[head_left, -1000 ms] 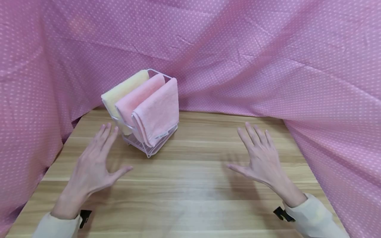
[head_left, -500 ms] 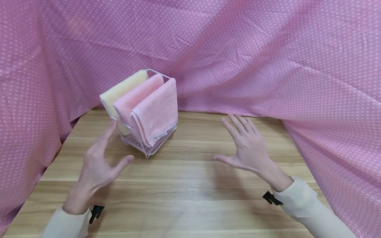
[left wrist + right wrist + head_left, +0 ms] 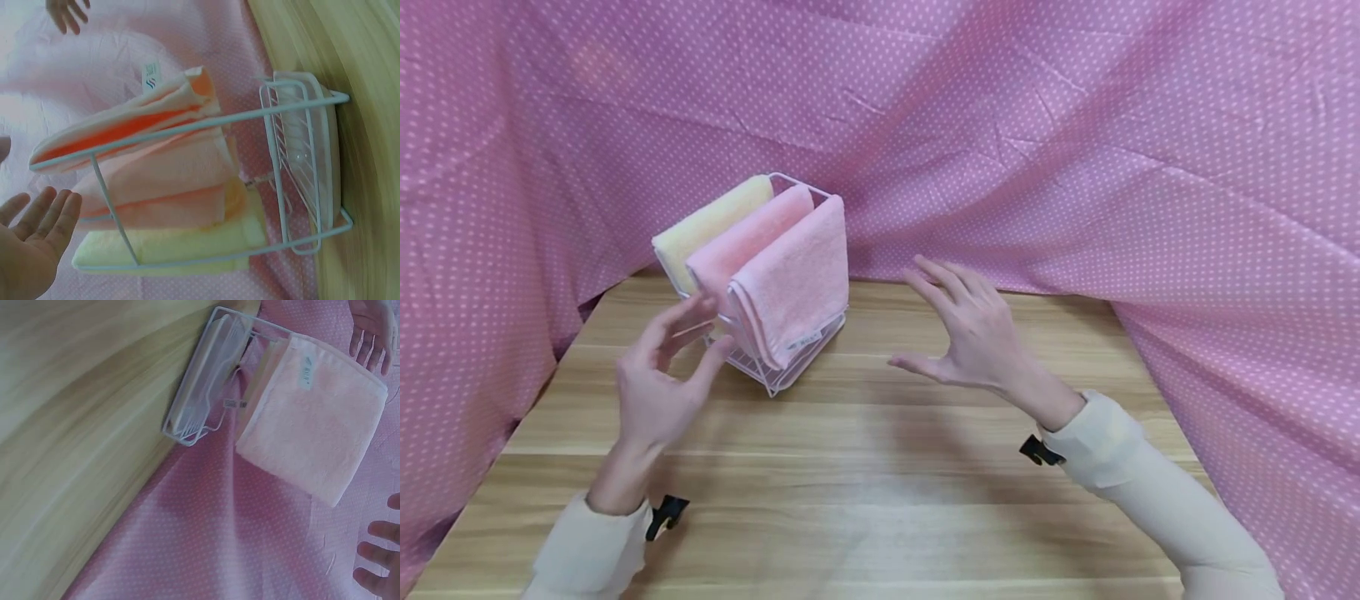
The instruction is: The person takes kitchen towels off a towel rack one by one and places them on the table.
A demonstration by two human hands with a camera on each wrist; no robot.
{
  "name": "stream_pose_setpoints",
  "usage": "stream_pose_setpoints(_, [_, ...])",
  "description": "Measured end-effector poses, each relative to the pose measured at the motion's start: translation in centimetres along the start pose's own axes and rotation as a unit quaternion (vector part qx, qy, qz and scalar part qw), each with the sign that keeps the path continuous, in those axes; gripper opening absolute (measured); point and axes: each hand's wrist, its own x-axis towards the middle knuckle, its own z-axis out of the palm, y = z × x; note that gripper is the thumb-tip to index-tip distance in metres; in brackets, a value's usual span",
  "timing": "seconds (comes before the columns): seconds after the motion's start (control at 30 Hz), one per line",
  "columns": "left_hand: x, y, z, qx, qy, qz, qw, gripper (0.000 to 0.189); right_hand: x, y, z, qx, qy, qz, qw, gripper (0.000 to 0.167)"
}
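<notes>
Your wire rack [image 3: 244, 117] stands left of centre in the head view, its shape presumably keeping the yellow towel [image 3: 715, 221] and two pink towels [image 3: 797, 287] apart. Your left hand [image 3: 658, 387] curves loosely beside it, contact unclear; your empty right hand [image 3: 977, 333] spreads right of centre.

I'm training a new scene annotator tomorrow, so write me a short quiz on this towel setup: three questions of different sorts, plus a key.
1. Count: how many folded towels are on the white wire rack?
2. Fill in the gap: in the head view, the leftmost towel is ____ in colour.
3. True or false: the right hand grips one of the towels.

Key:
1. Three.
2. Yellow.
3. False; the right hand has its fingers spread, apart from the towels.
</notes>
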Motion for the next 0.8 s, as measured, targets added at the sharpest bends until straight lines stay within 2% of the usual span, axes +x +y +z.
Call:
stream_pose_setpoints(0.17, [0.5, -0.2, 0.9, -0.042, 0.043, -0.006, 0.9982, 0.037, 2.1, -0.5, 0.8, 0.037, 0.013, -0.024, 0.9990, 0.090])
stream_pose_setpoints(0.33, [1.0, -0.5, 1.8, -0.053, 0.073, -0.021, 0.9957, 0.030, 3.8, -0.8, 1.9, 0.056, 0.032, -0.038, 0.9972, 0.084])
stream_pose_setpoints(0.53, [1.2, -0.7, 2.5, -0.059, 0.083, -0.032, 0.9943, 0.024, 5.3, -1.1, 2.8, 0.066, 0.040, -0.048, 0.9958, 0.077])
stream_pose_setpoints(0.8, [1.8, -0.7, 2.8, -0.020, 0.086, -0.048, 0.9950, 0.018, 7.5, -1.0, 4.1, 0.062, 0.039, -0.070, 0.9949, 0.058])
